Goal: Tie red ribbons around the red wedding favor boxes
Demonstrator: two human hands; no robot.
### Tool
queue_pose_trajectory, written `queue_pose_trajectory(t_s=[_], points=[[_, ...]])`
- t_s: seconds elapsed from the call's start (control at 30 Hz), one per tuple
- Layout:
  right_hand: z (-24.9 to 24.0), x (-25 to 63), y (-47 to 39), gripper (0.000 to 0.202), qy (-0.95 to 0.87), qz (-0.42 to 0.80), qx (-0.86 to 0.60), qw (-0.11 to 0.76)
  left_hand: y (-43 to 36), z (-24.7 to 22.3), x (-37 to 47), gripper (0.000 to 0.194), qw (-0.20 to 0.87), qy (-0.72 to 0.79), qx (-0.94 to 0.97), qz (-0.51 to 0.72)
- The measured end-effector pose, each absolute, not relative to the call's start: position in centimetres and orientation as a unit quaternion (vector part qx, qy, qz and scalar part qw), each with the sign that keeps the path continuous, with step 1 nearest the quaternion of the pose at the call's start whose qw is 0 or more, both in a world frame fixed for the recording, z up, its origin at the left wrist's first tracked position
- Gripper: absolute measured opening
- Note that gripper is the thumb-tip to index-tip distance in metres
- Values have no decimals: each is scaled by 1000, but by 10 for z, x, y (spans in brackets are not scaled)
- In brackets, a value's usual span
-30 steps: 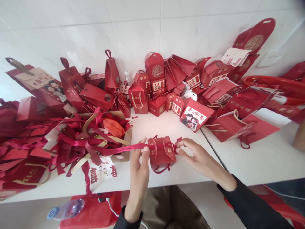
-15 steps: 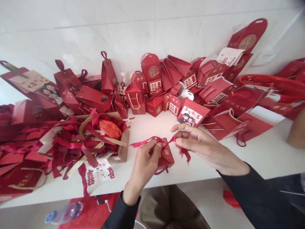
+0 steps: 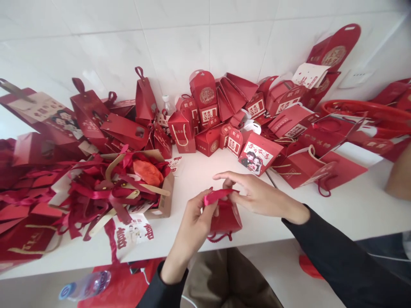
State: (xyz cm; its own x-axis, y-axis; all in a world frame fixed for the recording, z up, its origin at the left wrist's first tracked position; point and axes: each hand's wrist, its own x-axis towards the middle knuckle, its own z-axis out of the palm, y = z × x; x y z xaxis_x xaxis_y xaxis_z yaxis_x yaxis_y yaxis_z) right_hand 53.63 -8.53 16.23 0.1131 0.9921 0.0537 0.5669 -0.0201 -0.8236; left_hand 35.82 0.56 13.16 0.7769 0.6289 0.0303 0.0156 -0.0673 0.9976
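Observation:
A small red box with a dark red cord at its near side sits by the table's front edge. Above its top, a bright pink-red ribbon stretches between my hands. My left hand pinches the ribbon's left part between thumb and fingers, beside the box. On the right, my right hand closes thumb and fingers on the ribbon's other part, its index finger reaching out over the box. The ribbon partly hides the box's top.
A cardboard box heaped with ribbons stands on the left. Red gift boxes line the wall behind. A red basin is at right, near a person's arm. A plastic bottle lies below the table.
My right hand has moved left, closer to my left hand. The ribbon now lies across between them, and its hanging right end no longer shows. The box appears turned.

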Motion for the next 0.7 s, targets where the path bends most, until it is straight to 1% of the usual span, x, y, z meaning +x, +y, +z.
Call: queue_pose_trajectory(t_s=[0.1,0.2,0.37,0.43,0.5,0.57,0.63,0.7], points=[[164,538,-90,25,-564,228,-685,400,9,130,356,38,665,240,670,225],[177,536,-96,17,-548,200,-688,431,10,127,356,44,665,241,670,226],[198,529,-117,17,-498,289,-654,491,12,130,358,33,694,215,650,223],[201,528,-125,18,-512,345,-621,483,13,133,357,24,709,204,643,208],[199,529,-129,26,-534,390,-599,452,14,137,356,14,718,196,641,189],[191,532,-128,32,-536,386,-621,422,13,137,356,12,707,190,653,192],[179,533,-121,33,-526,357,-659,402,13,134,356,16,655,191,692,235],[167,531,-112,33,-529,349,-670,386,12,126,357,22,554,183,756,297]])
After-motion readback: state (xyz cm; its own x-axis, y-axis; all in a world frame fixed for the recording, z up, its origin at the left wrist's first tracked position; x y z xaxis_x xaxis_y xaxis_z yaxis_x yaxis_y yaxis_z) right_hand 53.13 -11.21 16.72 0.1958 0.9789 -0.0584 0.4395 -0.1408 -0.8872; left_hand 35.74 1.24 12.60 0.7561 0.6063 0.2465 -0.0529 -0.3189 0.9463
